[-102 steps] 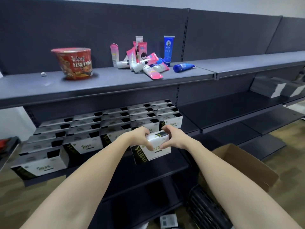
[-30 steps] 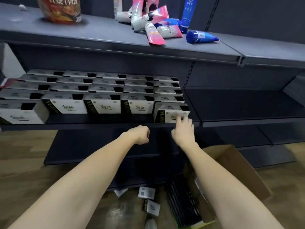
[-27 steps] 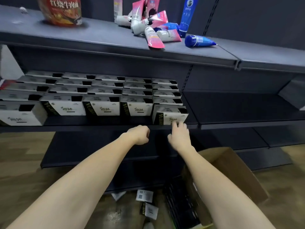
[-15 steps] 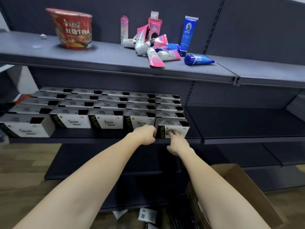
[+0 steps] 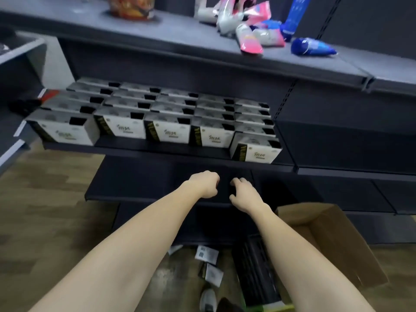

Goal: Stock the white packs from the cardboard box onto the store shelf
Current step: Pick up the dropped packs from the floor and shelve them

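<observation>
White packs with black-and-gold sides fill the middle shelf [image 5: 162, 150] in several rows. The front right pack [image 5: 256, 152] stands a little further forward than its neighbours. Both my hands hang below that shelf's edge and hold nothing. My left hand [image 5: 206, 184] is curled into a fist. Just right of it, my right hand [image 5: 244, 194] has its fingers loosely bent. The open cardboard box [image 5: 326, 239] sits on the floor at the lower right, under my right forearm, with dark packs [image 5: 256, 266] showing at its near side.
The top shelf carries a red noodle cup [image 5: 131, 6], pink and white tubes [image 5: 245, 28] and a blue tube [image 5: 313, 47]. Two loose packs [image 5: 209, 264] lie on the wooden floor. The shelf bay [image 5: 351, 145] to the right is bare.
My right hand has left the front right pack and dropped below the shelf edge. My left fist has also sunk lower. The view has tilted down.
</observation>
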Available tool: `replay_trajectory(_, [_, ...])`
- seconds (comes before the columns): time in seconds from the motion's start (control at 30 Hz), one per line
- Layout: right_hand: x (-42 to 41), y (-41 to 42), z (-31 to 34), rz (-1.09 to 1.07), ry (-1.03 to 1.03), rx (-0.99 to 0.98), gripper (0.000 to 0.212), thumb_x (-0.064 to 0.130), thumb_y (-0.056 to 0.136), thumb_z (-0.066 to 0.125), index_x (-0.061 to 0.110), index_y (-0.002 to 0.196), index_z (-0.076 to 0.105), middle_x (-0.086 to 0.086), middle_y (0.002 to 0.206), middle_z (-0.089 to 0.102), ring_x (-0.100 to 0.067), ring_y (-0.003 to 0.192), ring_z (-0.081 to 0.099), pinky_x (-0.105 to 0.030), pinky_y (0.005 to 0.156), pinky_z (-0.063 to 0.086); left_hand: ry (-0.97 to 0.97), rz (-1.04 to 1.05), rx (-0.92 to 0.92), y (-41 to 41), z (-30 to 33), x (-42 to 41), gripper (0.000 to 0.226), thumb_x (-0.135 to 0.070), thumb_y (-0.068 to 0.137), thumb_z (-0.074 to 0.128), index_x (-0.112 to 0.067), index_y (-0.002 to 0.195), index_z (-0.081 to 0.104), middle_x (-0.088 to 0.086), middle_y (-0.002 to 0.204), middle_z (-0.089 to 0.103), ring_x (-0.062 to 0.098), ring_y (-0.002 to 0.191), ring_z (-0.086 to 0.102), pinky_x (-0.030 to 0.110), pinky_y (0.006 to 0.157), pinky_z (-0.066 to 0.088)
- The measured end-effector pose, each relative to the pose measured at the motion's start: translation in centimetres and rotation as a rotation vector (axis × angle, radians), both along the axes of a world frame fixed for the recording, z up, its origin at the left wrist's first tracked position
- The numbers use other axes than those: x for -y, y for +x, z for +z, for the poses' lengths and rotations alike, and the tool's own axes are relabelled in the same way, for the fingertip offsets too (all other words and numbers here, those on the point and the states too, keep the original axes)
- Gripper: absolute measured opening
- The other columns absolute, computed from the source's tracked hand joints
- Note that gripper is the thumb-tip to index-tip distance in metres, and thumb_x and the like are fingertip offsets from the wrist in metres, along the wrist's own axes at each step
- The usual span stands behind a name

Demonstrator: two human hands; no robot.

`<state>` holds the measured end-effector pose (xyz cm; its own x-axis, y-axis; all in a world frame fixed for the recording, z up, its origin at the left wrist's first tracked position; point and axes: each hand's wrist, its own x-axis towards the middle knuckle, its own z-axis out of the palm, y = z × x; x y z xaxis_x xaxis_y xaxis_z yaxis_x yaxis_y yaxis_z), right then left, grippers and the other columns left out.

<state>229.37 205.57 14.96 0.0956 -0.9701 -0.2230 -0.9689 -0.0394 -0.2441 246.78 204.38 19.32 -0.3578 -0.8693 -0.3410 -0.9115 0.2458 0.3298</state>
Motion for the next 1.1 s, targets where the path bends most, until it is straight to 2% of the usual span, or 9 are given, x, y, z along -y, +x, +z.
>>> replay_trajectory(0.17, [-4.2,3.1,-5.0,0.057,0.13,0.012,0.046,0.024,0.087,0.059,0.016,0.131,0.049,-0.006,0.124,0.051,-0.03,0.114,0.053,-0.044,0.092,0.051,0.072,-0.002,0.036,2.7,-6.5,-4.2,0.015,-0.015,0.091,0.053,-0.017,0.106,0.057,0.004,0.105,0.063,0.025,0.089,0.061,0.036,0.069,0.048])
replay_trajectory(0.33, [-7.8,4.9,-10.8,0.12,0.295,-0.027,0.05,0.021,0.088,0.059,0.012,0.136,0.047,-0.009,0.128,0.05,-0.03,0.118,0.051,-0.04,0.093,0.049,0.156,0.034,0.116,4.2,-13.5,-8.1,0.021,-0.014,0.091,0.054,-0.016,0.111,0.059,0.006,0.113,0.063,0.027,0.1,0.059,0.037,0.071,0.042])
replay_trajectory(0.47, [-9.0,4.7,-15.3,0.224,0.422,-0.084,0.047,0.021,0.088,0.059,0.008,0.132,0.049,-0.014,0.126,0.05,-0.034,0.116,0.051,-0.04,0.092,0.047,0.197,0.181,0.067,4.3,-18.0,-10.1,0.029,-0.019,0.094,0.052,-0.014,0.122,0.057,0.01,0.126,0.06,0.03,0.116,0.056,0.039,0.084,0.045])
replay_trajectory(0.6, [-8.6,3.7,-20.5,0.283,0.538,-0.119,0.05,0.024,0.088,0.064,0.004,0.131,0.049,-0.018,0.129,0.05,-0.037,0.121,0.049,-0.039,0.096,0.043,0.317,0.379,-0.025,2.8,-22.8,-11.7,0.034,-0.018,0.092,0.052,-0.012,0.126,0.056,0.012,0.125,0.059,0.031,0.115,0.056,0.037,0.085,0.046])
replay_trajectory(0.77, [-7.8,2.3,-29.4,0.286,0.616,-0.166,0.068,0.039,0.084,0.057,0.004,0.141,0.042,-0.019,0.138,0.045,-0.038,0.127,0.042,-0.042,0.104,0.039,0.453,0.541,-0.058,0.2,-31.5,-13.5,0.033,-0.021,0.088,0.059,-0.012,0.12,0.057,0.013,0.122,0.062,0.032,0.112,0.059,0.039,0.086,0.049])
replay_trajectory(0.87, [-7.3,0.6,-35.0,0.291,0.639,-0.194,0.07,0.036,0.088,0.065,0.007,0.145,0.037,-0.015,0.142,0.04,-0.034,0.129,0.04,-0.042,0.108,0.037,0.529,0.599,-0.064,-1.9,-37.6,-14.0,0.04,-0.015,0.091,0.056,-0.008,0.13,0.051,0.016,0.127,0.057,0.033,0.118,0.054,0.038,0.083,0.046])
replay_trajectory(1.0, [-7.4,-2.1,-44.1,0.25,0.654,-0.223,0.068,0.038,0.088,0.067,0.008,0.144,0.039,-0.013,0.143,0.043,-0.031,0.133,0.039,-0.04,0.109,0.03,0.514,0.64,-0.076,-4.4,-46.5,-15.0,0.043,-0.015,0.087,0.059,-0.01,0.128,0.049,0.016,0.129,0.054,0.037,0.12,0.05,0.042,0.091,0.044])
replay_trajectory(1.1, [-8.5,-4.5,-50.6,0.212,0.679,-0.221,0.068,0.033,0.088,0.068,0.008,0.144,0.039,-0.013,0.145,0.04,-0.03,0.135,0.034,-0.036,0.109,0.031,0.569,0.65,-0.047,-6.7,-53.1,-15.4,0.044,-0.018,0.088,0.061,-0.012,0.13,0.05,0.013,0.132,0.053,0.034,0.123,0.049,0.041,0.093,0.043])
